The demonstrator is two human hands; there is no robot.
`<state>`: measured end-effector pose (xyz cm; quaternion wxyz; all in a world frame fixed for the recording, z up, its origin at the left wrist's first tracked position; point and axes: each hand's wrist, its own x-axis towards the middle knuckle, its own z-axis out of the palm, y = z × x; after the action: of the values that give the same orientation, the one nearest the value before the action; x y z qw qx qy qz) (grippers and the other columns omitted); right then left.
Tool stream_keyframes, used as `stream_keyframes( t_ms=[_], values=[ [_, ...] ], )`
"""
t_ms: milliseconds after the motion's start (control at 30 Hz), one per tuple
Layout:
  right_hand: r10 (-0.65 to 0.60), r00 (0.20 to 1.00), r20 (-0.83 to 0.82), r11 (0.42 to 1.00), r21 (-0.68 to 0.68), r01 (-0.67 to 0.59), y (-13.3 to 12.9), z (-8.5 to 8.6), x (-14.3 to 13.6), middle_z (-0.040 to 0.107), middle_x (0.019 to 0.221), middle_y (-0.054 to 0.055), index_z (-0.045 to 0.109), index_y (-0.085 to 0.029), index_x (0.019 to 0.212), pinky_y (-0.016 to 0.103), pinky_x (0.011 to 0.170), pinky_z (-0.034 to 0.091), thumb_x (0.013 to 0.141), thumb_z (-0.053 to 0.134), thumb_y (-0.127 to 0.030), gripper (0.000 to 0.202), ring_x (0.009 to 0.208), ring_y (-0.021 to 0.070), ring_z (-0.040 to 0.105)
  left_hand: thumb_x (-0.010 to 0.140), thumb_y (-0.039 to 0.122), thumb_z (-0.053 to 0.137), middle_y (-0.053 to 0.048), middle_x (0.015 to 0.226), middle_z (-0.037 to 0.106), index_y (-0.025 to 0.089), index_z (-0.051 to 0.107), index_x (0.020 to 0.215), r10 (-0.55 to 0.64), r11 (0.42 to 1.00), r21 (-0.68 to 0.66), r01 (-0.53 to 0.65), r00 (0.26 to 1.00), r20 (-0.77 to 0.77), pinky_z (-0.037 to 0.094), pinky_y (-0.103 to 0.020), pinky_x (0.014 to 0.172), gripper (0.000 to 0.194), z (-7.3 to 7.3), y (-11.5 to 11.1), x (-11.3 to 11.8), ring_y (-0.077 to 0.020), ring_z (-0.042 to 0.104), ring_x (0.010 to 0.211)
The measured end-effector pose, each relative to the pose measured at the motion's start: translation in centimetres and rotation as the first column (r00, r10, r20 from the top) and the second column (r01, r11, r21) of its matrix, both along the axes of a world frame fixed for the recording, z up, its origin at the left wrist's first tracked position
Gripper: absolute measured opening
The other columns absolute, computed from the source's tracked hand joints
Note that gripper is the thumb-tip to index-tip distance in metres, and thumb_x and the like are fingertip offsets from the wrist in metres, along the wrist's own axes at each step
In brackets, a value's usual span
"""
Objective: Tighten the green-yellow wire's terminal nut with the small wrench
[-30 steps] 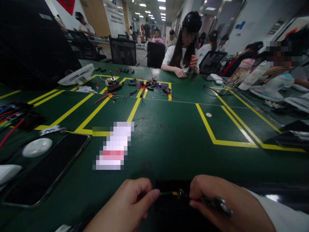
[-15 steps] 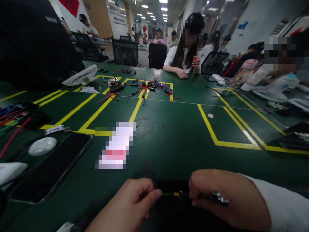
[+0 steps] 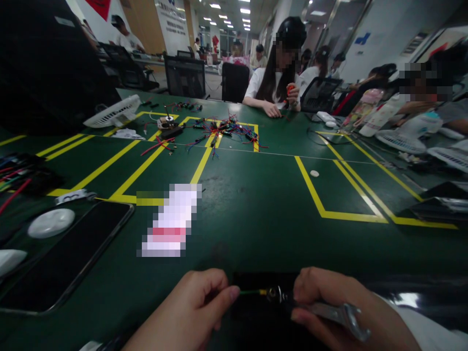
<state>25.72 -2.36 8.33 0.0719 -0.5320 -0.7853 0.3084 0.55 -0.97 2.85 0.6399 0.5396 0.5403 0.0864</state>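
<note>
Near the bottom centre, my left hand (image 3: 206, 302) pinches a thin green wire (image 3: 249, 292) between thumb and forefinger. The wire's yellow end (image 3: 263, 292) meets a small round dark metal part (image 3: 272, 294). To the right of that part, my right hand (image 3: 329, 297) has its fingers closed round a dark piece joined to it. A silver wrench (image 3: 338, 314) runs along under the right hand, its open jaw pointing right. Whether the wrench is joined to the dark piece cannot be made out.
A black phone (image 3: 69, 253) lies at left beside a white oval object (image 3: 51, 223). A blurred-out sheet (image 3: 171, 219) sits ahead. Farther off are bundled wires (image 3: 226, 129), a small motor-like part (image 3: 166, 122) and a seated person (image 3: 272, 87). Fans stand at far left and right.
My right hand has shifted slightly right, showing more of the wrench and the round metal part. My left hand keeps its pinch on the wire. The view has turned slightly.
</note>
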Motion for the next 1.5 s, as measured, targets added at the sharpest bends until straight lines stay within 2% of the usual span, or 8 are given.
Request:
stream_keyframes(
  t_ms=[233,500,767,933,1067,1267,1333,1500],
  values=[
    [0.042,0.999,0.006,0.996,0.076,-0.042,0.4,0.1,-1.0,0.065,0.069,0.002,0.055,-0.022,0.074,0.027,0.05,0.048,0.082,0.053,-0.018,0.009,0.058,0.0185,0.06,0.089,0.051,0.046,0.008,0.055,0.049,0.019,0.051,0.071,0.005,1.0,0.015,-0.005,1.0,-0.003,0.025,-0.008,0.025,0.037,0.0,0.1,0.0,-0.0034,0.042,0.034],
    [0.188,0.982,0.016,0.981,-0.045,-0.187,1.8,1.7,-0.9,0.065,0.079,-0.002,0.056,-0.023,0.08,0.024,0.059,0.046,0.081,0.059,-0.01,0.013,0.071,0.0165,0.06,0.089,0.052,0.046,0.009,0.053,0.047,0.019,0.05,0.07,0.016,1.0,0.015,-0.016,1.0,0.012,0.024,-0.009,0.025,0.038,-0.2,0.0,-0.1,-0.0033,0.04,0.033],
    [0.406,0.914,0.017,0.911,-0.093,-0.402,4.4,2.9,-0.6,0.065,0.082,-0.002,0.06,-0.02,0.085,0.022,0.062,0.044,0.081,0.061,-0.011,0.01,0.072,0.0142,0.06,0.089,0.052,0.045,0.008,0.054,0.047,0.019,0.051,0.071,0.011,1.0,0.017,-0.011,1.0,-0.002,0.024,-0.009,0.026,0.038,0.0,0.0,-0.1,-0.004,0.042,0.034],
    [0.454,0.89,-0.035,0.886,-0.085,-0.455,5.1,2.8,-0.5,0.068,0.083,-0.001,0.061,-0.019,0.087,0.022,0.064,0.044,0.08,0.06,-0.007,0.014,0.075,0.0138,0.062,0.09,0.052,0.044,0.008,0.056,0.048,0.019,0.051,0.072,-0.007,0.999,0.044,0.007,1.0,-0.011,0.025,-0.01,0.027,0.038,0.4,0.0,0.0,-0.0044,0.043,0.036],
    [0.363,0.929,-0.073,0.929,-0.048,-0.367,4.5,2.6,-0.2,0.067,0.079,-0.002,0.06,-0.021,0.084,0.023,0.062,0.044,0.081,0.062,-0.011,0.01,0.07,0.0138,0.061,0.09,0.049,0.044,0.007,0.056,0.049,0.019,0.05,0.071,-0.012,0.999,0.03,0.012,1.0,-0.013,0.025,-0.01,0.026,0.036,0.5,0.1,0.0,-0.0042,0.043,0.034],
    [0.016,0.994,-0.108,1.0,-0.009,-0.018,2.1,1.6,0.1,0.062,0.068,-0.003,0.054,-0.022,0.077,0.024,0.052,0.041,0.085,0.058,-0.025,0.01,0.058,0.0145,0.057,0.09,0.047,0.045,0.008,0.055,0.049,0.019,0.05,0.072,-0.012,1.0,0.004,0.012,1.0,-0.016,0.024,-0.009,0.025,0.033,0.4,0.3,0.2,-0.004,0.042,0.033],
    [-0.008,0.997,-0.074,1.0,-0.003,0.008,1.3,1.0,0.1,0.063,0.071,-0.001,0.054,-0.023,0.078,0.026,0.054,0.042,0.086,0.057,-0.028,0.01,0.06,0.0165,0.059,0.09,0.047,0.045,0.008,0.056,0.049,0.019,0.05,0.072,-0.011,1.0,0.005,0.011,1.0,-0.017,0.025,-0.009,0.026,0.034,0.4,0.3,0.2,-0.0042,0.043,0.034],
    [0.077,0.997,-0.022,0.997,0.02,-0.076,0.4,-0.6,-0.1,0.062,0.07,-0.001,0.053,-0.023,0.077,0.025,0.05,0.042,0.083,0.057,-0.023,0.007,0.058,0.0167,0.057,0.089,0.049,0.046,0.008,0.056,0.049,0.019,0.05,0.071,0.002,0.999,0.039,-0.002,1.0,-0.008,0.025,-0.009,0.026,0.036,0.1,0.1,0.0,-0.0042,0.042,0.035]
  ],
)
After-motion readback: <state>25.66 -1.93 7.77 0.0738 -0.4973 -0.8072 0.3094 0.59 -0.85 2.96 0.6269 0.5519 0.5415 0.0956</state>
